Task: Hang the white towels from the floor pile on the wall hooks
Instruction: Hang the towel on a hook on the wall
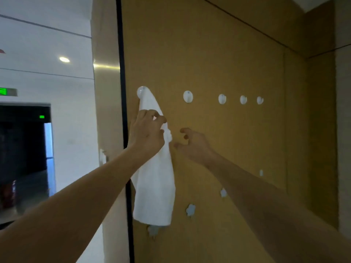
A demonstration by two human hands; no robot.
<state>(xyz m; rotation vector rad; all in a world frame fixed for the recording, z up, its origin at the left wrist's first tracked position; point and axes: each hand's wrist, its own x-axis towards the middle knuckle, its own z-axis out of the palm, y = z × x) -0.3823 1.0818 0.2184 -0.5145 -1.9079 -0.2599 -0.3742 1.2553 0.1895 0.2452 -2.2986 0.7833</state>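
The tan wall panel (218, 54) fills the view. A white towel (154, 186) hangs down it from the leftmost hook (142, 92), draping well below. The left hand (146, 131) pinches the towel just below that hook, fingers curled on the cloth. The right hand (193, 145) hovers right of the towel, fingers loosely spread, holding nothing. Four bare hooks (188, 96) run rightward from the towel's hook.

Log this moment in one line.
towel: hanging on leftmost hook | left hand: gripping towel | right hand: open, empty
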